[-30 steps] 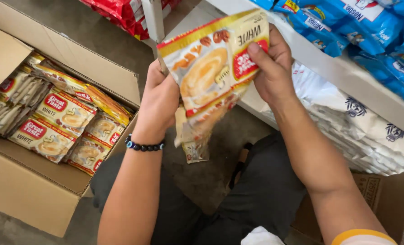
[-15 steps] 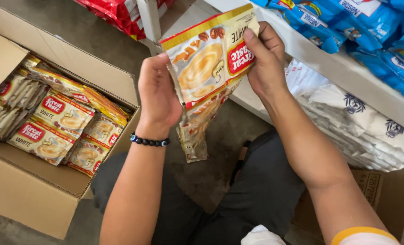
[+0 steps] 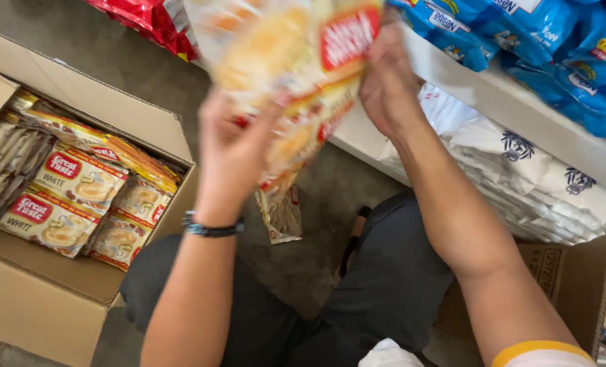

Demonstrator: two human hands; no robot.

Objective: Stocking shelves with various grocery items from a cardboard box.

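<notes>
At the bottom of the frame sit the person's dark trousers (image 3: 384,299) and both forearms, the left one with a dark bead bracelet (image 3: 211,228) at the wrist. The left hand (image 3: 231,146) grips the lower left edge of a strip of sachets (image 3: 296,61), and the right hand (image 3: 384,81) grips its right edge; both hands are closed on it. The strip is held up at the upper centre of the frame, blurred, cream and orange with a red label patch, and a tail of further sachets hangs below it. Judged by its look, the strip is light, limp and slick film; hold is best taken at the sealed edges, not at the filled pouches. At the left of the frame an open cardboard box (image 3: 58,299) holds rows of like sachets, cream with red oval labels. At the lower right stands a second cardboard box (image 3: 575,278). Further off, a white shelf (image 3: 507,109) carries white bags (image 3: 520,163) with dark blue emblems beneath it and blue packets (image 3: 554,47) on top, upper right. Red packets (image 3: 153,20) lie at the upper left.
</notes>
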